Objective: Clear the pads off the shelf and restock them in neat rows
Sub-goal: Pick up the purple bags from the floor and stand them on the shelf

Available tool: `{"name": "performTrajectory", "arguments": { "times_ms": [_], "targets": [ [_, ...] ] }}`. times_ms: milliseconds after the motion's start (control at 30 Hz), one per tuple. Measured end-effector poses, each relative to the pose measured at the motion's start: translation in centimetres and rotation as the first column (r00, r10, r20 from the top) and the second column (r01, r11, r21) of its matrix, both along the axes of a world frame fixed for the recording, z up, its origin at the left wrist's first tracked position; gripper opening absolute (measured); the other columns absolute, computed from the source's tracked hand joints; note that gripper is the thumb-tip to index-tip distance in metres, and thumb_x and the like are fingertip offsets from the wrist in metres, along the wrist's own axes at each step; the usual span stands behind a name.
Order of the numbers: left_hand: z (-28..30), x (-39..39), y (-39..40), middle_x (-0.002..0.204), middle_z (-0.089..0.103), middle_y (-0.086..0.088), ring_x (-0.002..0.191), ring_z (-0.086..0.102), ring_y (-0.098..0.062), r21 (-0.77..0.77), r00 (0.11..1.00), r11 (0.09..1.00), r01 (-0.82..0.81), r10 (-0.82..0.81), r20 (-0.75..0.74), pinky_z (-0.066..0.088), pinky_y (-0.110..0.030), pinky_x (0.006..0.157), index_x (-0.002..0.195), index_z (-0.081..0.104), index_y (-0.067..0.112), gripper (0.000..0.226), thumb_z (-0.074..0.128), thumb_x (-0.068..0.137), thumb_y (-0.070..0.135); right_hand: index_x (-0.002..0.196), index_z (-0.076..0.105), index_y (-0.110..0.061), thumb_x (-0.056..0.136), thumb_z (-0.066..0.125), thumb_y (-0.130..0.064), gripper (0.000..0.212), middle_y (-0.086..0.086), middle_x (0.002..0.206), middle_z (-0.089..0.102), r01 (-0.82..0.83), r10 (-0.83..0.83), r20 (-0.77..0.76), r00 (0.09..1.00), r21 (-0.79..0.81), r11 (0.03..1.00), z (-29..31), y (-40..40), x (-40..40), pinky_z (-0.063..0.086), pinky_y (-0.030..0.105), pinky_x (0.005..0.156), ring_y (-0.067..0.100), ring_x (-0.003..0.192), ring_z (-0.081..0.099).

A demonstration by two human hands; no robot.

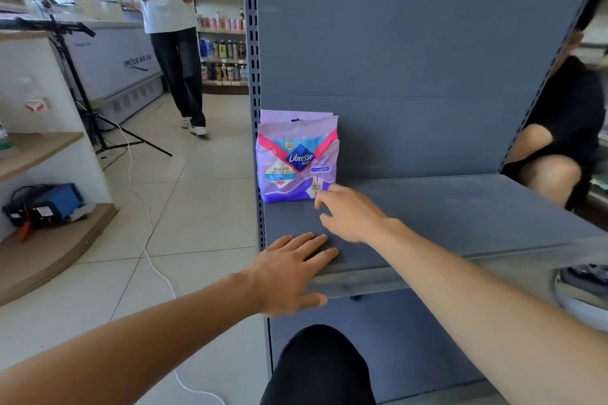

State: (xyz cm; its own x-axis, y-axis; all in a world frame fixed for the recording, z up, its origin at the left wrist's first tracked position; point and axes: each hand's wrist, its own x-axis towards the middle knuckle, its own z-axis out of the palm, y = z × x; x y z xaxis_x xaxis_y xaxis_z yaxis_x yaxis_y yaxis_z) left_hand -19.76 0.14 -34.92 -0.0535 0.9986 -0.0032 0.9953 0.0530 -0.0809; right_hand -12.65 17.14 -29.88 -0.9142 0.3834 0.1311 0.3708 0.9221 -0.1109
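Observation:
Purple Libresse pad packs (297, 158) stand upright at the back left corner of the grey shelf (460, 207), one in front and at least one more behind it. My right hand (350, 212) reaches in from the right, its fingers relaxed, with fingertips just at the front pack's lower right corner; it holds nothing. My left hand (291, 271) lies flat on the shelf's front left edge, fingers straight and spread.
The shelf's grey back panel and perforated upright (251, 76) bound the left side. One person stands in the aisle (174, 26) on the left, another crouches behind the shelf on the right (566, 128). A tripod (82, 92) and white cable cross the tiled floor.

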Motion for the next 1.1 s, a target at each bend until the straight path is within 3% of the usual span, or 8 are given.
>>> {"name": "performTrajectory", "arguments": {
  "times_ms": [133, 233, 433, 533, 667, 767, 967, 1100],
  "targets": [
    [2.1, 2.0, 0.8, 0.159, 0.019, 0.000, 0.145, 0.019, -0.022, -0.014, 0.996, 0.997, -0.077, 0.077, 0.034, 0.022, -0.039, 0.115, 0.150, 0.022, 0.028, 0.068, 0.031, 0.094, 0.065, 0.094, 0.062, -0.020, 0.094, 0.048, -0.024, 0.014, -0.004, 0.097, 0.053, 0.094, -0.095, -0.014, 0.995, -0.062, 0.994, 0.3, 0.3, 7.2, 0.046, 0.033, 0.073, 0.020, 0.087, 0.054],
    [3.3, 5.0, 2.8, 0.158, 0.021, -0.001, 0.145, 0.020, -0.023, 0.007, 0.995, 0.998, -0.070, 0.070, 0.072, 0.025, -0.040, 0.114, 0.150, 0.024, 0.026, 0.067, 0.031, 0.095, 0.064, 0.097, 0.062, -0.020, 0.096, 0.045, -0.025, 0.018, -0.005, 0.098, 0.054, 0.216, -0.220, -0.065, 0.973, -0.066, 0.974, 0.2, 0.7, 13.3, 0.042, 0.031, 0.071, 0.018, 0.091, 0.052],
    [5.0, 15.3, 8.5, 0.160, 0.019, 0.001, 0.145, 0.019, -0.021, 0.060, 0.967, 0.974, 0.217, -0.223, 0.122, 0.029, -0.040, 0.115, 0.153, 0.022, 0.031, 0.061, 0.035, 0.098, 0.054, 0.116, 0.062, -0.016, 0.095, 0.050, -0.036, 0.032, 0.005, 0.114, 0.063, 0.508, -0.509, -0.120, 0.852, -0.039, 0.860, -2.4, 0.4, 26.6, 0.046, 0.038, 0.088, 0.028, 0.112, 0.055],
    [4.8, 21.6, 11.0, 0.160, 0.019, 0.000, 0.145, 0.020, -0.023, 0.042, 0.930, 0.942, 0.333, -0.335, 0.150, 0.028, -0.039, 0.115, 0.153, 0.022, 0.028, 0.061, 0.037, 0.099, 0.052, 0.120, 0.057, -0.014, 0.093, 0.048, -0.045, 0.042, 0.008, 0.124, 0.059, 0.681, -0.681, 0.037, 0.732, -0.006, 0.732, -3.5, -1.0, 33.5, 0.045, 0.039, 0.089, 0.032, 0.118, 0.051],
    [2.6, 28.7, 13.6, 0.161, 0.015, -0.005, 0.147, 0.014, -0.026, -0.058, 0.913, 0.921, 0.384, -0.370, 0.175, 0.022, -0.041, 0.115, 0.154, 0.020, 0.024, 0.066, 0.038, 0.098, 0.054, 0.137, 0.045, -0.020, 0.091, 0.046, -0.052, 0.056, 0.010, 0.139, 0.047, 0.848, -0.830, 0.193, 0.523, -0.016, 0.530, -5.0, -3.1, 42.3, 0.043, 0.045, 0.101, 0.033, 0.128, 0.042],
    [0.0, 32.6, 14.7, 0.154, 0.028, -0.009, 0.141, 0.026, -0.030, -0.134, 0.902, 0.898, 0.419, -0.394, 0.176, 0.030, -0.044, 0.111, 0.151, 0.024, 0.020, 0.065, 0.040, 0.097, 0.053, 0.143, 0.039, -0.022, 0.092, 0.044, -0.055, 0.061, 0.010, 0.143, 0.044, 0.929, -0.885, 0.288, 0.366, -0.050, 0.367, -6.1, -5.0, 48.1, 0.039, 0.047, 0.105, 0.034, 0.131, 0.039],
    [-5.3, 37.6, 15.5, 0.148, 0.036, -0.008, 0.132, 0.037, -0.033, -0.267, 0.894, 0.855, 0.444, -0.405, 0.191, 0.039, -0.049, 0.105, 0.145, 0.032, 0.021, 0.065, 0.044, 0.091, 0.054, 0.143, 0.037, -0.021, 0.090, 0.046, -0.055, 0.063, 0.010, 0.137, 0.049, 0.983, -0.930, 0.351, 0.112, -0.174, 0.053, -9.4, -8.6, 56.3, 0.043, 0.042, 0.102, 0.033, 0.125, 0.045],
    [-8.2, 40.9, 16.8, 0.152, 0.032, -0.008, 0.136, 0.034, -0.031, -0.293, 0.867, 0.816, 0.499, -0.470, 0.168, 0.035, -0.046, 0.108, 0.150, 0.027, 0.021, 0.071, 0.044, 0.092, 0.058, 0.134, 0.043, -0.020, 0.087, 0.050, -0.061, 0.063, 0.008, 0.131, 0.057, 0.937, -0.931, 0.364, 0.030, -0.334, -0.101, -12.6, -9.4, 59.3, 0.049, 0.040, 0.097, 0.027, 0.115, 0.055]
  ]
}}
